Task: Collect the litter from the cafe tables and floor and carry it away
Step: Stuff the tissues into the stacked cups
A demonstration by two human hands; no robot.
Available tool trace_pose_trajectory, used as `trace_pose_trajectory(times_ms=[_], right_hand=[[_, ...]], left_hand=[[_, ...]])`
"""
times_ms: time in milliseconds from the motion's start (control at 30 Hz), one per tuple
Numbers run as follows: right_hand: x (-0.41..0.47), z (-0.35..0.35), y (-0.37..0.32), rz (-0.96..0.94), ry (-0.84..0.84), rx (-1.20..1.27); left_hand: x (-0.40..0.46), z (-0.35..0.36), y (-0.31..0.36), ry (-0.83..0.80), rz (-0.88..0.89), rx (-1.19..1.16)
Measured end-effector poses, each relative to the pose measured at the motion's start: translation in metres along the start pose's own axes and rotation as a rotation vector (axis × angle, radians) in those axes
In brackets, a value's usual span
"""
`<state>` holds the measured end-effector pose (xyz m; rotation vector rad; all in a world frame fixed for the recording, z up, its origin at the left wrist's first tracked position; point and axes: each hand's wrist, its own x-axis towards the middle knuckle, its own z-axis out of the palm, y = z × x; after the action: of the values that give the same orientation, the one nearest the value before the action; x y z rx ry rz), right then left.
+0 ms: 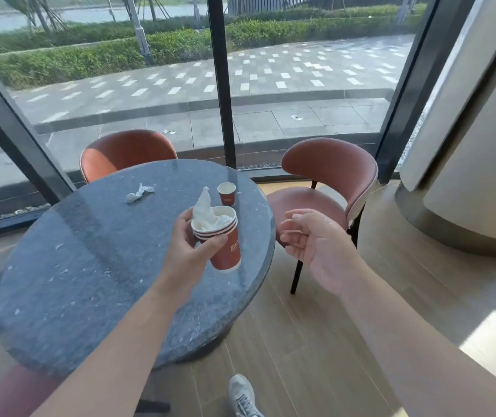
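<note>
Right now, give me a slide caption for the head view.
Left hand holds stacked red cups stuffed with tissue; one cup and a napkin remain on the table.

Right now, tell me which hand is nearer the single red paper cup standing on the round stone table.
Left. The left hand, holding the stacked cups, is just in front of the single cup; the right hand hangs open beyond the table edge.

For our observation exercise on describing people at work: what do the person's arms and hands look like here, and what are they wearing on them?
Both forearms are bare as far as the frame shows, with no sleeves in view. The left hand and the right hand wear no gloves, and no rings, watch or wristband can be seen. No markings show on either arm.
</note>
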<state>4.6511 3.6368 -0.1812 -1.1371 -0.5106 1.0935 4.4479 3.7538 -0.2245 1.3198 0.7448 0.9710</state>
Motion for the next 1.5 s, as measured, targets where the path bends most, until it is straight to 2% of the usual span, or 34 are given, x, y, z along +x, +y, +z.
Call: trace_pose_trajectory(times_ms=[333,500,933,1200,1367,1500], right_hand=[[0.164,0.043,-0.005,0.066,0.027,-0.081],[0.232,0.085,-0.014,0.064,-0.052,-0.132],[0.332,0.121,0.020,0.184,-0.129,-0.226],[0.399,0.097,0.040,0.248,-0.144,-0.223],[0.453,0.066,0.041,0.301,-0.180,-0.197],[0.497,0.038,0.034,0.352,-0.228,-0.165]], left_hand=[[0.160,-0.039,-0.019,0.033,0.032,-0.091],[0.227,-0.071,-0.011,0.046,0.083,-0.100],[0.273,-0.138,-0.053,0.161,-0.045,-0.020],[0.297,-0.103,-0.079,0.215,-0.134,0.113],[0.339,-0.064,-0.098,0.228,-0.183,0.174],[0.376,-0.029,-0.119,0.302,-0.234,0.199]])
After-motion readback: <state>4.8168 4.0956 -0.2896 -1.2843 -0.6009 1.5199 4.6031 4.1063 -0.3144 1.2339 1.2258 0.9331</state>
